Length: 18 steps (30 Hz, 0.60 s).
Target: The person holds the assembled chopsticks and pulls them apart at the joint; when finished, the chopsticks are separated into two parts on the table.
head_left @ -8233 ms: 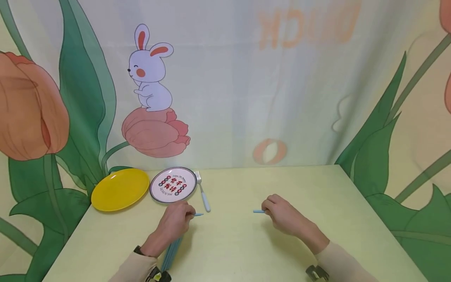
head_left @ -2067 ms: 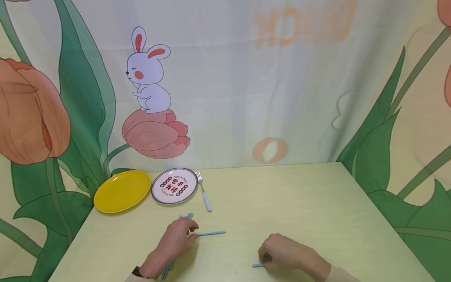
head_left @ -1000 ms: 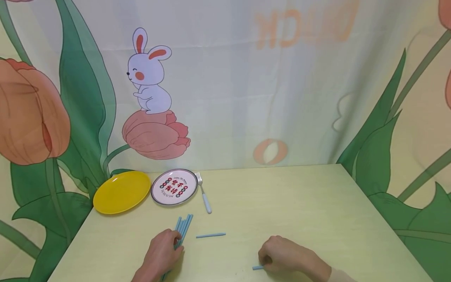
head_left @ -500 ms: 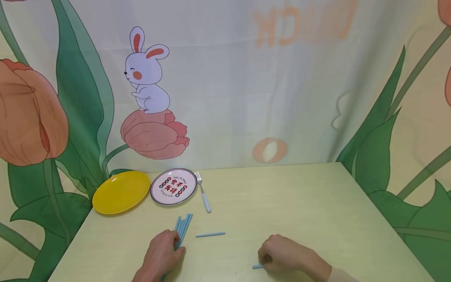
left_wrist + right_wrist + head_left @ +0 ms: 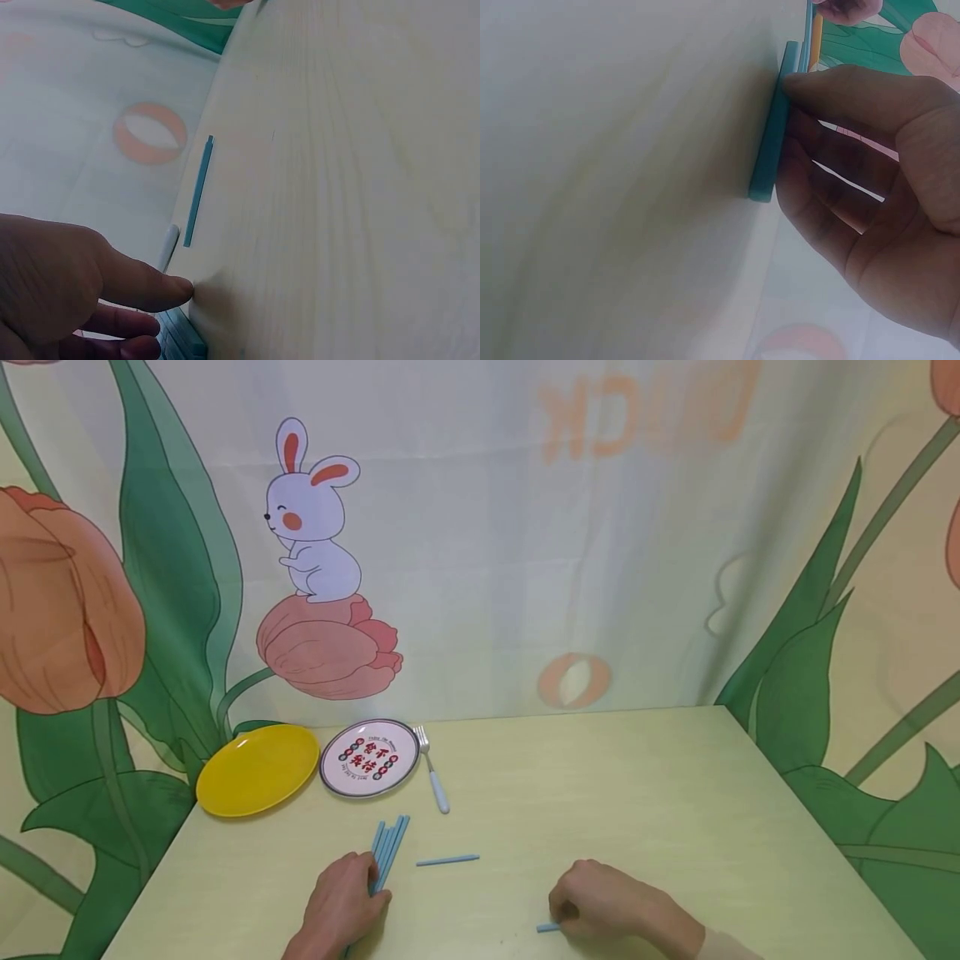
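Note:
A bundle of several light-blue sticks (image 5: 390, 843) lies slanted on the table below the white plate. My left hand (image 5: 345, 893) rests on its lower part, fingers touching the sticks and thumb (image 5: 157, 289) stretched out beside them. Right of the bundle, one thin blue stick with a narrowed end (image 5: 447, 860) lies by itself. Near the front of the table my right hand (image 5: 600, 897) pinches a short blue stick (image 5: 771, 142) between thumb and fingers, close over the tabletop. Most of that stick is hidden by the hand in the head view.
A yellow plate (image 5: 258, 770) stands at the back left, beside a white plate with red lettering (image 5: 367, 783). Right of them lies a fork with a pale-blue handle (image 5: 438, 793). A printed curtain (image 5: 465, 527) hangs behind the wooden table (image 5: 637, 777).
Since the oldest frame my left hand has laid down a blue stick and shifted left and nearer onto the bundle. My right hand has come down nearer the front with its stick.

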Tool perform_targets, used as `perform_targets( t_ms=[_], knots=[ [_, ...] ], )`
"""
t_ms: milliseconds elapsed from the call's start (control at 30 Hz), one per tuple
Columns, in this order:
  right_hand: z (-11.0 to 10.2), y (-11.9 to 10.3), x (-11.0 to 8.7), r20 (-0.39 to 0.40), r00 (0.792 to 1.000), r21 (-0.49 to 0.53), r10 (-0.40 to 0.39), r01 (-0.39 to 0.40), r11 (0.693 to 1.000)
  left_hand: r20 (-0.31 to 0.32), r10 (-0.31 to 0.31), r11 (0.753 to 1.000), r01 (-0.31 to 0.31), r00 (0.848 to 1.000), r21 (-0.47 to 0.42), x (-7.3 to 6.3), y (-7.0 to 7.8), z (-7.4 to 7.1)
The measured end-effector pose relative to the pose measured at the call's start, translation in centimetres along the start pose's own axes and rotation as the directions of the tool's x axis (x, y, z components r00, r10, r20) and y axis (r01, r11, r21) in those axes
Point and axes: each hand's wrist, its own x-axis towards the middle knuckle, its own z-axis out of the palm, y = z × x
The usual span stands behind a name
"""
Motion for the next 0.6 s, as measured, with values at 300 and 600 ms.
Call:
perform_targets(
  t_ms=[300,600],
  knots=[
    [-0.06,-0.12,0.16,0.009,1.000,0.008,0.025,-0.025,1.000,0.047,-0.071,0.998,0.071,0.996,0.003,0.30,-0.12,-0.19],
    [-0.01,-0.14,0.09,0.004,1.000,-0.016,0.018,-0.018,1.000,0.052,-0.094,0.996,0.094,0.994,-0.009,0.24,-0.30,-0.39]
  ],
)
